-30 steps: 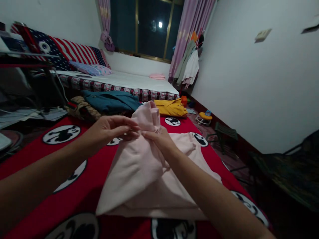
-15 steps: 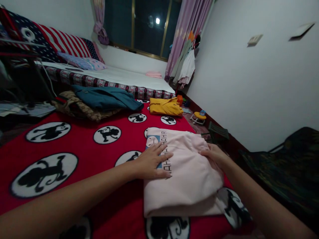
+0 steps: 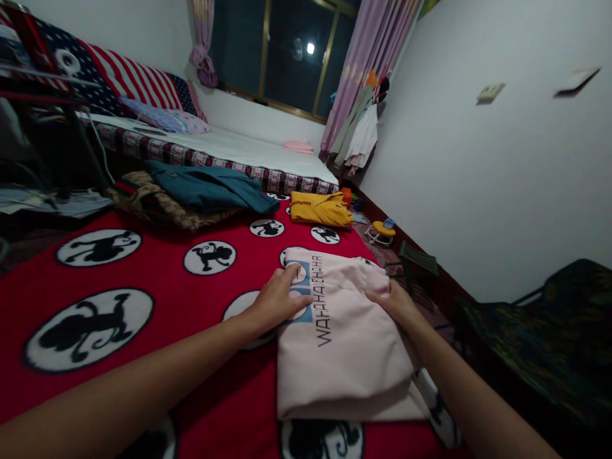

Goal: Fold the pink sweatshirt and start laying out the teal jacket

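A folded pale pink garment (image 3: 351, 344) with dark lettering and a blue patch lies on the red blanket (image 3: 157, 287) printed with black-and-white monkey discs. My left hand (image 3: 277, 298) grips the garment's left edge near the blue patch, fingers curled over the fold. At the far right edge, my right hand (image 3: 394, 301) has its fingers closed on the cloth.
Beyond lie a folded yellow garment (image 3: 319, 209), a teal garment (image 3: 210, 188) on a brown patterned one (image 3: 153, 204), and a bed (image 3: 229, 153) with a flag-print pillow. A dark chair (image 3: 540, 331) and small stools stand to the right by the wall.
A second ago both hands held the pink garment bunched up in the air. It now lies folded flat, and my hands have moved from pressing on it to gripping its left and right edges.
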`<state>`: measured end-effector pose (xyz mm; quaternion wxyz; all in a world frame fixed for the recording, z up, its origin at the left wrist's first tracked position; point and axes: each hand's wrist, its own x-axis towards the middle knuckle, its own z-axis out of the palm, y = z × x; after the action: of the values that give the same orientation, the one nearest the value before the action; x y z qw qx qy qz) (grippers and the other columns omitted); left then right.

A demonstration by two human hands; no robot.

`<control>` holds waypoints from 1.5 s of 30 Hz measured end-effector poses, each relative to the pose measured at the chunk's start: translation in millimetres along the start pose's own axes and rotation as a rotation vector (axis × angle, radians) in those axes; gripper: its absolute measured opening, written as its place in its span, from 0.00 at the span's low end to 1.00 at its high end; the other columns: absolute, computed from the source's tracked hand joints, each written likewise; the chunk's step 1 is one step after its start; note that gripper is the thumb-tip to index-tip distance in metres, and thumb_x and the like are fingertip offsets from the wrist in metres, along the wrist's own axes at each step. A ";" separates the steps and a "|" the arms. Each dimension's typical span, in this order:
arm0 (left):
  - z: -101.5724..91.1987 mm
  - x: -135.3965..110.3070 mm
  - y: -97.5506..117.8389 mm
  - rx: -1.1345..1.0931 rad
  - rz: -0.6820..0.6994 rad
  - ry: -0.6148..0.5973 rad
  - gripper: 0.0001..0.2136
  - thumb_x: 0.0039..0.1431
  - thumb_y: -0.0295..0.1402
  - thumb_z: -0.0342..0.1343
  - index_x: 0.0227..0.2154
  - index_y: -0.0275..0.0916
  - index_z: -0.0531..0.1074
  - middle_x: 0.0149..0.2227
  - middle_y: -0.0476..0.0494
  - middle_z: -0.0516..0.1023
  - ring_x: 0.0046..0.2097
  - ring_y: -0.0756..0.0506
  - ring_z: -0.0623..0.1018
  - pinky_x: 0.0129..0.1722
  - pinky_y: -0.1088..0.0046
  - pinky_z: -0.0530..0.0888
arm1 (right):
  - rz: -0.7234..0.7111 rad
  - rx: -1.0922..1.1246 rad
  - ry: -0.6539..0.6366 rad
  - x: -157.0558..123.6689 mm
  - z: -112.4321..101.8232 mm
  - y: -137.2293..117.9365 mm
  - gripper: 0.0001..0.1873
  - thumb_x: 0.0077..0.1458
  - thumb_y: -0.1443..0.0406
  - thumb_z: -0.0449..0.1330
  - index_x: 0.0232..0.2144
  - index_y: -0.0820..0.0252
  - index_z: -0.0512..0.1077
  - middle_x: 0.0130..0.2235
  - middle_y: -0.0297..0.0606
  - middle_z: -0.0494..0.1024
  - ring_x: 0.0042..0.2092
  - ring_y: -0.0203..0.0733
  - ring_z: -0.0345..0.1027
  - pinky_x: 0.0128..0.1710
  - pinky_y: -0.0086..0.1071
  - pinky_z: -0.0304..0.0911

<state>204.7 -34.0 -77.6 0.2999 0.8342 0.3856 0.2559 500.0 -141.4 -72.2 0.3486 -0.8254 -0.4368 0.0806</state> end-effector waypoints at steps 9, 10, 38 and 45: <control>-70.5 23.9 -3.9 -0.257 0.060 0.049 0.29 0.42 0.36 0.64 0.51 0.38 0.72 0.40 0.44 0.80 0.40 0.40 0.79 0.40 0.67 0.75 | -0.137 0.278 0.022 4.9 2.6 -71.6 0.25 0.37 0.56 0.68 0.39 0.64 0.75 0.40 0.44 0.80 0.40 0.49 0.74 0.41 0.39 0.67; -87.1 29.9 -10.0 -0.243 0.072 0.096 0.29 0.41 0.38 0.65 0.50 0.39 0.73 0.41 0.43 0.79 0.41 0.40 0.79 0.41 0.66 0.75 | -0.159 0.317 0.035 10.2 10.1 -83.3 0.26 0.38 0.57 0.68 0.40 0.64 0.74 0.41 0.44 0.80 0.40 0.48 0.74 0.42 0.39 0.67; -106.6 -30.8 -22.6 0.195 0.439 -0.147 0.13 0.55 0.24 0.49 0.36 0.39 0.79 0.35 0.43 0.76 0.39 0.46 0.74 0.38 0.72 0.69 | -0.825 -0.029 -0.224 -29.3 35.9 -90.1 0.20 0.47 0.78 0.51 0.36 0.57 0.76 0.40 0.41 0.75 0.43 0.42 0.69 0.43 0.34 0.66; -128.7 -41.9 -22.2 0.146 0.364 -0.387 0.10 0.54 0.31 0.54 0.35 0.41 0.80 0.35 0.45 0.77 0.37 0.47 0.75 0.36 0.76 0.69 | -0.832 -0.069 -0.279 -54.1 10.7 -108.1 0.18 0.47 0.76 0.53 0.34 0.55 0.77 0.38 0.40 0.77 0.41 0.41 0.71 0.40 0.32 0.65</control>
<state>85.1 -16.9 -12.6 0.2560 0.9426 0.1824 0.1127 390.8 -137.5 -19.6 0.2614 -0.5717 -0.7771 0.0295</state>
